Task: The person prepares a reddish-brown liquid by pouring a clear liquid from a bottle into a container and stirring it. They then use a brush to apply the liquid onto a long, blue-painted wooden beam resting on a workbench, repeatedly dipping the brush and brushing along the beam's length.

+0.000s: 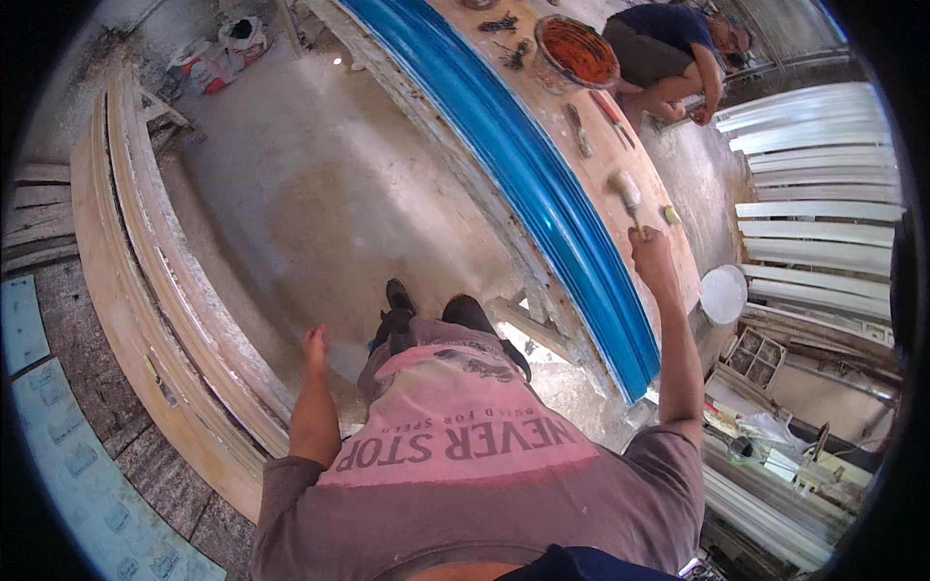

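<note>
My right hand (651,250) reaches over the blue moulding to the board at its right. Its fingers close on the thin handle of a brush with a thick pale head (626,187), which lies at the board. The long blue moulding (504,160) curves past on my right, its ridged surface shiny. Beside the brush sits a small greenish block (670,215). My left hand (317,341) hangs over the floor at my left, its fingers curled with nothing visible in them.
On the board (591,179) are a bowl of orange-red paste (578,53), a red-handled tool (612,118) and a pale stick-like tool (579,131). A person (668,58) crouches beyond. Long pale mouldings (165,261) stand left; white strips (814,145) and a white bucket (724,294) are right.
</note>
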{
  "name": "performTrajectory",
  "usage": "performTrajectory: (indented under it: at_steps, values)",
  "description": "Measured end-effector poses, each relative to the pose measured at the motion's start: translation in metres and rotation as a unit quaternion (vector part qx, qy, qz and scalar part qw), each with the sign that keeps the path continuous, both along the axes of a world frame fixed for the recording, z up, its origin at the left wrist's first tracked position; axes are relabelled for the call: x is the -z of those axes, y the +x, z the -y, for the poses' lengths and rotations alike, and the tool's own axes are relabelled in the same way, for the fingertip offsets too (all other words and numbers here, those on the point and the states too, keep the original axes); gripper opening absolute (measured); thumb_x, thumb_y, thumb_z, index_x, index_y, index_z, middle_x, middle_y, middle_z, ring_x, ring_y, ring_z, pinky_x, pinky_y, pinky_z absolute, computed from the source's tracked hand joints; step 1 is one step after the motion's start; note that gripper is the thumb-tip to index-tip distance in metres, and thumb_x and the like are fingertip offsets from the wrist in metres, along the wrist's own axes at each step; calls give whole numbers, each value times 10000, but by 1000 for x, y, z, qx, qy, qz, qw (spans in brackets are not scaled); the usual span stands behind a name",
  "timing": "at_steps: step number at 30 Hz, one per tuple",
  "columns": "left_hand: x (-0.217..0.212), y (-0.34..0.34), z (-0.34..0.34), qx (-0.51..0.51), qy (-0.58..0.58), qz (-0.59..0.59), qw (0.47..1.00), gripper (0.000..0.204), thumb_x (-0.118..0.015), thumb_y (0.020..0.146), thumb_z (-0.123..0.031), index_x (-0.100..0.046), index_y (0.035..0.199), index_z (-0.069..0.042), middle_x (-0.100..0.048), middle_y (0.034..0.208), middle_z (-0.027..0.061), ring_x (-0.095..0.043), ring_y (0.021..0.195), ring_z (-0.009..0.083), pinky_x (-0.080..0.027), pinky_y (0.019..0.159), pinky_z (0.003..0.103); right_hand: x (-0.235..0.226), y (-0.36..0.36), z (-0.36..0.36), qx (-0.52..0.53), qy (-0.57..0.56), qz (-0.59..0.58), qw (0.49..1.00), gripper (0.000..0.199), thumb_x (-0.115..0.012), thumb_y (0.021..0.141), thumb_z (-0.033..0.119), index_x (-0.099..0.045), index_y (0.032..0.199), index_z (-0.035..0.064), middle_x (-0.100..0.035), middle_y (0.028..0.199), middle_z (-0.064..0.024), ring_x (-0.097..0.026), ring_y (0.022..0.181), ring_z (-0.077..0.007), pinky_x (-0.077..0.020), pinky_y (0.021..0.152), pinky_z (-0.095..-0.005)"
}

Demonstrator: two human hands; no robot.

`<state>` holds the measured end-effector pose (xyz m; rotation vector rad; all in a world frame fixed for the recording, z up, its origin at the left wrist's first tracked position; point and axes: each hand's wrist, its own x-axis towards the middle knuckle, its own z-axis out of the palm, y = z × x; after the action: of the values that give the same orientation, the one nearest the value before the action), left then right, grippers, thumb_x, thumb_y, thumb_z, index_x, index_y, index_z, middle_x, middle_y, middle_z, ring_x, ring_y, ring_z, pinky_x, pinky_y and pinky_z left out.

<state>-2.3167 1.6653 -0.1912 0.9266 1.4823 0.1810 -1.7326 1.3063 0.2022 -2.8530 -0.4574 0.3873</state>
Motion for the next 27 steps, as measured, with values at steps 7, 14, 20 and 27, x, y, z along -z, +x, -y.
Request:
performTrajectory:
  at_steps: [7,14,20,27]
  values:
    - [-3,43,-88,-27,8,6,1000,371,-622,894,-360,-603,1142,-85,-637,1048,39,-628,879,199,-510,705,357,-2,23,-115,-20,320,122,939,291,-538,968,227,-555,780,7,-505,607,-122,-538,621,-251,-419,559,-366]
    - [-4,102,-148,-17,-29,19,999,375,-648,877,-361,-587,1159,-121,-630,1048,41,-600,983,205,-491,800,389,-5,67,-253,22,340,46,939,359,-503,1013,338,-561,784,67,-512,614,-2,-474,501,-95,-369,465,-258]
    - [15,161,-242,-29,-69,-40,996,306,-635,881,-341,-619,1088,-117,-633,973,29,-610,860,193,-499,708,366,78,142,-364,36,142,-122,982,278,-496,995,261,-603,1002,4,-522,638,-64,-520,575,-221,-435,576,-396]
    - [-18,254,-389,-73,33,11,997,384,-622,904,-380,-594,1170,-105,-628,1075,32,-605,919,198,-487,758,377,66,203,-549,-11,521,-18,853,240,-523,985,248,-590,917,28,-488,582,-24,-468,520,-99,-370,478,-280]
